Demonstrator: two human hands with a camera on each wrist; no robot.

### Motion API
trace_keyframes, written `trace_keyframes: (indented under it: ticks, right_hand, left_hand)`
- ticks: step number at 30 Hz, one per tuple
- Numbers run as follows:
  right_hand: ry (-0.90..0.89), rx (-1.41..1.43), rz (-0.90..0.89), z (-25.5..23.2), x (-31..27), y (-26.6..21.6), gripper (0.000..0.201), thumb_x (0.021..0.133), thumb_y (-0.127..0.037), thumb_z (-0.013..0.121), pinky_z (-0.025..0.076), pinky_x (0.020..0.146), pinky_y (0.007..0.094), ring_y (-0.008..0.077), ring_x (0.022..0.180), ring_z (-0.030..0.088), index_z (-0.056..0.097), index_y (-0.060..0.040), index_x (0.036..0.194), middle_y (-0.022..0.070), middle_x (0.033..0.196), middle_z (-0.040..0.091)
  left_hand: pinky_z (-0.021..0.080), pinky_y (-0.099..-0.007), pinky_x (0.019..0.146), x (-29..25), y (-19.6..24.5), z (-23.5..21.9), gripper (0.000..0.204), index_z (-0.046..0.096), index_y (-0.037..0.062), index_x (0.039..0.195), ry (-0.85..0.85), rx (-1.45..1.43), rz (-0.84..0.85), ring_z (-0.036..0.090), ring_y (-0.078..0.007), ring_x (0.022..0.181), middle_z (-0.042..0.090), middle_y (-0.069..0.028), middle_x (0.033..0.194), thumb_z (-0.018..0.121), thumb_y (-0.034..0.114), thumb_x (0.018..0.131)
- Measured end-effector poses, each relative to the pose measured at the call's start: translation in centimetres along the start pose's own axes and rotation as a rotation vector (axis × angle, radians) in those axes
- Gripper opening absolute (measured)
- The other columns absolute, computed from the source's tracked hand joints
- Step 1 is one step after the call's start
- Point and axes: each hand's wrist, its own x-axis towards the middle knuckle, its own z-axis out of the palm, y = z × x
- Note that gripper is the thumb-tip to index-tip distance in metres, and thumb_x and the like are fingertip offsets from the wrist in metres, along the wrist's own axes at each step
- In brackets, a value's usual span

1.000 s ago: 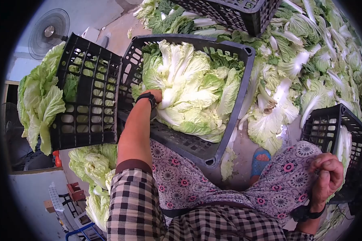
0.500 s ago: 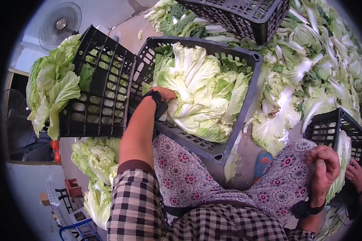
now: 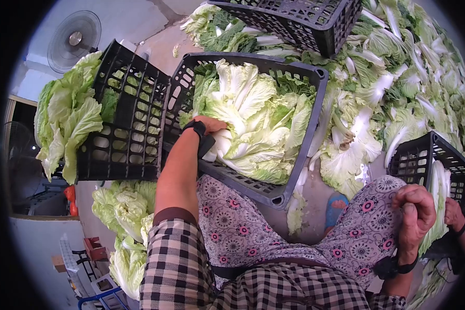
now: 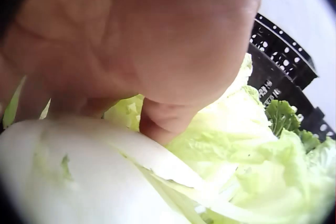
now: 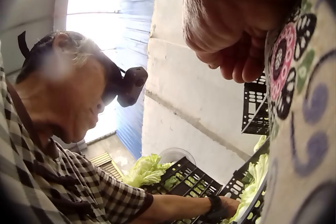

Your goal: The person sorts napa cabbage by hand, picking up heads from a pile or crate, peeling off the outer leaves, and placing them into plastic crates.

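My left hand [image 3: 209, 125] reaches over the left side of a black crate [image 3: 243, 189] and grips the white base of a cabbage [image 3: 223, 142]. In the left wrist view the palm lies above that cabbage [image 4: 89, 176], with a digit bent down beside it; other fingertips are hidden. Pale leafy cabbages [image 3: 266, 116] fill the crate around the hand. My right hand [image 3: 416, 214] rests by the patterned trousers at the knee, fingers loosely curled and holding nothing; the right wrist view shows this hand [image 5: 231, 29] too.
A second crate [image 3: 113, 137] holding cabbage leans at the left; another [image 3: 323, 23] stands behind. Loose leaves [image 3: 392, 88] cover the floor at the right. Another person's hand [image 3: 454, 213] is at a crate [image 3: 411, 163] on the right. Cabbages [image 3: 126, 206] lie lower left.
The head view has shifted slightly. My left hand stays at the cabbage base, with its wrist a little changed in angle. Another person's hand has come into view at the right crate.
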Motion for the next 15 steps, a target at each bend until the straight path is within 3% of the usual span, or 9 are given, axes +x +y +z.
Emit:
trace_keyframes:
  ticks: [1, 2, 4, 5, 8, 9, 10, 15]
  right_hand:
    - [0.006, -0.002, -0.005, -0.1, -0.1, 0.0, 0.013, 0.086, -0.008, 0.055, 0.047, 0.062, 0.029, 0.0176, 0.072, 0.053, 0.051, -0.0003, 0.096, 0.0138, 0.088, 0.055]
    - [0.011, -0.003, -0.011, -0.1, -0.1, -0.1, 0.013, 0.086, -0.008, 0.055, 0.047, 0.062, 0.029, 0.0175, 0.072, 0.053, 0.052, -0.0003, 0.096, 0.0138, 0.088, 0.056]
    - [0.005, 0.011, -0.007, 0.0, 0.0, 0.1, 0.013, 0.086, -0.007, 0.055, 0.047, 0.063, 0.0287, 0.0172, 0.072, 0.053, 0.052, -0.0001, 0.097, 0.0136, 0.088, 0.056]
    - [0.0, 0.019, -0.01, 0.1, 0.1, 0.1, 0.014, 0.086, -0.006, 0.055, 0.047, 0.063, 0.0286, 0.0171, 0.073, 0.053, 0.052, 0.0001, 0.097, 0.0136, 0.088, 0.056]
    - [-0.026, 0.09, 0.005, 0.5, 0.6, 0.3, 0.015, 0.086, -0.005, 0.055, 0.047, 0.064, 0.0282, 0.0166, 0.072, 0.053, 0.052, 0.0007, 0.1, 0.0133, 0.089, 0.056]
    - [-0.036, 0.106, 0.003, 0.7, 0.7, 0.1, 0.016, 0.086, -0.004, 0.056, 0.048, 0.066, 0.028, 0.0162, 0.072, 0.054, 0.052, 0.0011, 0.101, 0.0128, 0.088, 0.056]
    - [-0.044, 0.114, -0.002, 0.7, 0.8, 0.0, 0.015, 0.086, -0.004, 0.056, 0.048, 0.067, 0.028, 0.0161, 0.073, 0.054, 0.053, 0.0012, 0.101, 0.0127, 0.088, 0.056]
    - [-0.021, 0.122, -0.027, 0.3, -0.2, -0.6, 0.013, 0.086, -0.002, 0.056, 0.048, 0.068, 0.0275, 0.0159, 0.076, 0.056, 0.055, 0.0021, 0.097, 0.0122, 0.088, 0.058]
  left_hand:
    - [0.046, -0.032, 0.079, 0.0, 0.4, -0.1, 0.068, 0.052, 0.005, 0.124, 0.004, -0.158, -0.109, 0.055, -0.0185, 0.099, 0.057, -0.0077, 0.121, 0.048, 0.057, 0.081]
    - [0.045, -0.032, 0.079, -0.3, 0.3, -0.1, 0.069, 0.052, 0.0056, 0.124, -0.04, -0.278, -0.03, 0.055, -0.0181, 0.1, 0.057, -0.0083, 0.12, 0.05, 0.058, 0.08]
    - [0.045, -0.032, 0.079, -6.0, 1.9, -0.8, 0.072, 0.052, 0.0069, 0.125, -0.121, -0.523, 0.12, 0.054, -0.0172, 0.101, 0.057, -0.0096, 0.118, 0.055, 0.061, 0.078]
    - [0.044, -0.0288, 0.076, -8.8, 3.9, -1.2, 0.071, 0.057, 0.0073, 0.111, -0.075, -0.512, 0.12, 0.053, -0.0165, 0.088, 0.06, -0.0031, 0.094, 0.059, 0.067, 0.072]
    - [0.044, -0.0306, 0.078, -12.1, 6.7, 0.0, 0.077, 0.05, 0.0046, 0.12, -0.043, -0.379, 0.369, 0.052, -0.0161, 0.091, 0.057, -0.0065, 0.103, 0.063, 0.063, 0.072]
    - [0.041, -0.0316, 0.089, -12.4, 7.4, 0.6, 0.084, 0.043, -0.0007, 0.125, -0.039, -0.314, 0.444, 0.051, -0.0215, 0.107, 0.055, -0.0128, 0.115, 0.067, 0.059, 0.072]
    - [0.039, -0.0324, 0.093, -12.9, 8.1, 1.1, 0.083, 0.043, -0.0023, 0.124, 0.021, -0.289, 0.484, 0.05, -0.0242, 0.109, 0.054, -0.0163, 0.115, 0.07, 0.055, 0.07]
    - [0.04, -0.0316, 0.094, -13.6, 10.7, 3.1, 0.087, 0.041, -0.0023, 0.125, 0.255, -0.233, 0.484, 0.053, -0.0269, 0.106, 0.057, -0.0173, 0.112, 0.08, 0.044, 0.063]
